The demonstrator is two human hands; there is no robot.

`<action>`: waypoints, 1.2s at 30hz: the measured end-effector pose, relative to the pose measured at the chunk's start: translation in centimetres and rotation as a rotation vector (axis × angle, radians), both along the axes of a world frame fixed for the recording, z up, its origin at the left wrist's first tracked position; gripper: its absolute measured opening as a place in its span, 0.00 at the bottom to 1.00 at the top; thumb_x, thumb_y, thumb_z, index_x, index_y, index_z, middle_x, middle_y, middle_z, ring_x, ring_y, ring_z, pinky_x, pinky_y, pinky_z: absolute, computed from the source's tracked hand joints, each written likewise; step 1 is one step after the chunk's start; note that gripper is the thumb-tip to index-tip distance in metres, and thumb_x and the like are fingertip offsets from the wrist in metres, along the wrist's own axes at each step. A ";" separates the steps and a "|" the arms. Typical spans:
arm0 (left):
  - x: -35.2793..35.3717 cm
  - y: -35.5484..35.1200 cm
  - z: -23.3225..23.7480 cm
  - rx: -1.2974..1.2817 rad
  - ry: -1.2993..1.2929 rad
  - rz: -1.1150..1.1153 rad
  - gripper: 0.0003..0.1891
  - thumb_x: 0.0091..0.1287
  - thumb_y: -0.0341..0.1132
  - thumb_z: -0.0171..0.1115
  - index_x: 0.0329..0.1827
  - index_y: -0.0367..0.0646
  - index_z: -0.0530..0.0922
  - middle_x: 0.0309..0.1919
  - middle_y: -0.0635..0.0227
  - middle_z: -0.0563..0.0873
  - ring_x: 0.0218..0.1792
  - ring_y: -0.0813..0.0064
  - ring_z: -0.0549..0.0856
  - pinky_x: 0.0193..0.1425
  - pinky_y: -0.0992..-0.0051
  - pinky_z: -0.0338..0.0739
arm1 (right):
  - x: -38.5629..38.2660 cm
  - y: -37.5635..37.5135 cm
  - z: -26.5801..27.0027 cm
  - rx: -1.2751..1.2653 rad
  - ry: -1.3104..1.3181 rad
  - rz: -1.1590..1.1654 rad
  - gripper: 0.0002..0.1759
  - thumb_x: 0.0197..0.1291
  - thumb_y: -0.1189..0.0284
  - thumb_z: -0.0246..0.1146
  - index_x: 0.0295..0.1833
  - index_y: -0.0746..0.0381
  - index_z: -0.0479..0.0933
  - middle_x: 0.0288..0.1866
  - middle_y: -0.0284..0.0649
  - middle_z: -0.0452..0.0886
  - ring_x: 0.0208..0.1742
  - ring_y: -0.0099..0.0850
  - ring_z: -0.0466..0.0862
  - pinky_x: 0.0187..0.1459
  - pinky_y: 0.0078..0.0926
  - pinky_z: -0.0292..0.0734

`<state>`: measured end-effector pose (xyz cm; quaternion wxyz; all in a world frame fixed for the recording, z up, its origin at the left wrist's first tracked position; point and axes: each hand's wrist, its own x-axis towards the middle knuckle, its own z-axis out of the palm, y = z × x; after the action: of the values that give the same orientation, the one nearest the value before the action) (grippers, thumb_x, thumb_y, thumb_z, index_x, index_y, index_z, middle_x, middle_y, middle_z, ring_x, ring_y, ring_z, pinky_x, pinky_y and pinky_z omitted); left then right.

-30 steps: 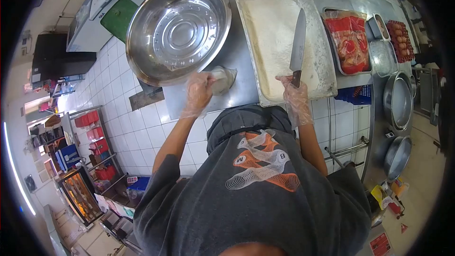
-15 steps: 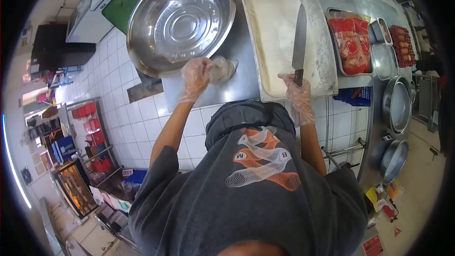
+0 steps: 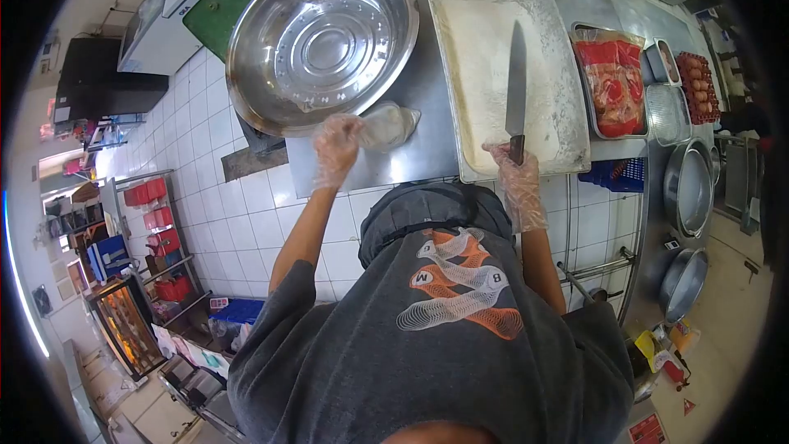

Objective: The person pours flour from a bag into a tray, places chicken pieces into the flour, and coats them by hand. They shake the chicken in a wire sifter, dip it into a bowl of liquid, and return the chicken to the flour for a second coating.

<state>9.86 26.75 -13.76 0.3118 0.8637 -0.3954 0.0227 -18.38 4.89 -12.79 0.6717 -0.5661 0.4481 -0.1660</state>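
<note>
My right hand (image 3: pixel 516 173), in a clear plastic glove, grips the dark handle of a large knife (image 3: pixel 516 86). The blade points away from me over a rectangular tray of white powder (image 3: pixel 579 148). My left hand (image 3: pixel 335 146), gloved too, is raised beside a tied plastic bag (image 3: pixel 386 127) with pale contents on the steel counter. Its fingers are curled together; whether they touch the bag or hold anything small is hidden. Beyond that hand stands a wide steel basin (image 3: pixel 329 49) with water drops inside.
Right of the powder tray are a red and clear package (image 3: pixel 610 86) in a metal tray, a small metal container (image 3: pixel 662 62), a clear tub (image 3: pixel 667 111) and a stack of eggs (image 3: pixel 697 86). Steel bowls (image 3: pixel 684 279) stand at the far right. A green board (image 3: pixel 215 18) lies at upper left.
My left hand has moved slightly down, away from the basin's rim and the bag. The knife remains in my right hand, with its blade more upright in view. The whole view has shifted a little.
</note>
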 end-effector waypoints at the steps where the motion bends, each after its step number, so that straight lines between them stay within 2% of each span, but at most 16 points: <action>1: -0.4 -0.5 0.0 -0.023 -0.015 -0.013 0.06 0.62 0.35 0.70 0.38 0.44 0.85 0.34 0.59 0.87 0.38 0.59 0.87 0.42 0.62 0.80 | 0.0 -0.1 -0.1 -0.043 0.028 0.029 0.10 0.63 0.67 0.70 0.44 0.63 0.87 0.38 0.35 0.88 0.41 0.23 0.82 0.47 0.25 0.76; 3: -1.6 -0.9 0.0 -0.062 -0.035 -0.034 0.06 0.62 0.35 0.70 0.37 0.44 0.85 0.33 0.59 0.87 0.38 0.59 0.87 0.42 0.62 0.79 | -0.3 0.1 0.5 -0.119 0.094 0.094 0.11 0.64 0.67 0.69 0.44 0.63 0.87 0.38 0.35 0.88 0.40 0.23 0.83 0.47 0.25 0.76; 6: -1.8 -1.4 0.2 -0.086 0.035 -0.088 0.05 0.62 0.34 0.70 0.37 0.44 0.85 0.32 0.60 0.87 0.36 0.58 0.87 0.42 0.62 0.80 | -0.3 0.7 3.0 -0.091 0.208 0.103 0.11 0.64 0.67 0.69 0.43 0.64 0.87 0.37 0.35 0.87 0.39 0.23 0.82 0.46 0.26 0.76; 7: -1.4 -1.6 0.4 -0.026 -0.009 -0.017 0.05 0.59 0.32 0.71 0.36 0.43 0.85 0.32 0.61 0.87 0.34 0.58 0.87 0.41 0.62 0.80 | -0.2 0.4 2.4 -0.095 0.164 0.096 0.11 0.64 0.67 0.69 0.43 0.64 0.87 0.36 0.35 0.87 0.39 0.23 0.82 0.45 0.26 0.76; 9: -1.2 -1.2 1.0 -0.090 0.019 -0.052 0.04 0.58 0.31 0.71 0.35 0.43 0.86 0.31 0.61 0.88 0.34 0.59 0.87 0.41 0.62 0.80 | -0.4 1.1 0.9 -0.075 0.078 0.068 0.12 0.64 0.66 0.69 0.43 0.65 0.87 0.35 0.35 0.87 0.38 0.23 0.82 0.45 0.26 0.76; 12: -1.2 -1.0 1.1 -0.113 0.089 -0.075 0.04 0.56 0.30 0.74 0.33 0.45 0.86 0.31 0.61 0.89 0.34 0.62 0.88 0.41 0.64 0.80 | -0.7 1.3 1.3 -0.017 0.107 0.101 0.14 0.64 0.64 0.69 0.43 0.65 0.86 0.35 0.35 0.87 0.39 0.22 0.82 0.46 0.25 0.76; 14: -1.1 -1.0 1.1 -0.133 0.100 -0.151 0.04 0.56 0.30 0.74 0.33 0.45 0.86 0.32 0.61 0.89 0.34 0.62 0.88 0.41 0.65 0.81 | -0.4 1.1 1.6 -0.129 0.142 0.130 0.16 0.63 0.61 0.69 0.42 0.66 0.86 0.34 0.36 0.87 0.36 0.24 0.82 0.44 0.25 0.77; 18: 0.0 -1.3 0.3 -0.124 0.072 -0.078 0.04 0.58 0.34 0.72 0.34 0.45 0.87 0.29 0.59 0.88 0.33 0.60 0.88 0.41 0.64 0.81 | -0.5 1.7 3.6 -0.219 0.311 0.171 0.20 0.62 0.58 0.70 0.41 0.67 0.85 0.28 0.38 0.85 0.28 0.28 0.80 0.35 0.29 0.76; 21: -0.1 -1.5 0.2 -0.051 -0.017 -0.124 0.07 0.58 0.36 0.73 0.34 0.43 0.87 0.29 0.59 0.88 0.32 0.59 0.87 0.41 0.63 0.81 | -0.3 2.2 5.0 -0.461 0.401 0.234 0.20 0.61 0.57 0.70 0.40 0.66 0.84 0.23 0.40 0.82 0.23 0.29 0.78 0.30 0.32 0.74; 24: -0.1 -1.9 0.9 -0.097 -0.007 -0.191 0.07 0.58 0.35 0.73 0.32 0.42 0.87 0.30 0.59 0.88 0.33 0.59 0.88 0.41 0.64 0.81 | -0.9 2.5 4.3 -0.484 0.431 0.236 0.20 0.60 0.56 0.70 0.38 0.66 0.84 0.22 0.42 0.80 0.24 0.28 0.78 0.30 0.33 0.72; 25: -1.3 -1.7 1.1 -0.167 0.078 -0.191 0.06 0.59 0.34 0.72 0.30 0.42 0.87 0.30 0.59 0.88 0.33 0.60 0.88 0.41 0.65 0.81 | -1.3 2.6 4.3 -0.467 0.424 0.224 0.20 0.60 0.56 0.70 0.38 0.65 0.84 0.22 0.42 0.80 0.24 0.29 0.78 0.30 0.33 0.72; 28: -0.1 -2.1 1.5 -0.161 0.114 -0.084 0.04 0.59 0.32 0.73 0.34 0.43 0.87 0.30 0.61 0.88 0.35 0.61 0.88 0.42 0.65 0.81 | -0.7 2.7 3.9 -0.435 0.398 0.177 0.20 0.60 0.56 0.71 0.39 0.65 0.84 0.22 0.42 0.80 0.25 0.29 0.78 0.31 0.32 0.73; 31: -0.1 -3.0 1.7 -0.213 0.167 -0.210 0.05 0.59 0.32 0.72 0.37 0.43 0.87 0.32 0.61 0.89 0.35 0.61 0.88 0.43 0.65 0.80 | -1.4 3.7 4.0 -0.422 0.430 0.164 0.20 0.60 0.56 0.70 0.39 0.66 0.84 0.23 0.42 0.81 0.25 0.29 0.78 0.31 0.32 0.73; 34: 0.7 -4.0 1.8 -0.136 -0.010 -0.343 0.06 0.60 0.32 0.70 0.39 0.43 0.87 0.33 0.61 0.89 0.36 0.60 0.87 0.44 0.65 0.80 | -1.4 4.7 3.7 -0.407 0.399 0.135 0.20 0.61 0.56 0.70 0.39 0.66 0.84 0.23 0.42 0.80 0.25 0.29 0.77 0.32 0.32 0.73; 36: 0.7 -4.0 2.4 -0.135 -0.023 -0.458 0.05 0.60 0.32 0.70 0.37 0.43 0.87 0.33 0.60 0.89 0.36 0.59 0.87 0.44 0.64 0.80 | -1.4 5.3 3.4 -0.394 0.408 0.114 0.20 0.60 0.57 0.71 0.39 0.66 0.84 0.23 0.42 0.80 0.25 0.29 0.77 0.32 0.32 0.73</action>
<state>10.54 22.80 -11.32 0.3613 0.7283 -0.5822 -0.0127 -19.81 10.14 -9.41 0.4529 -0.7317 0.5005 -0.0947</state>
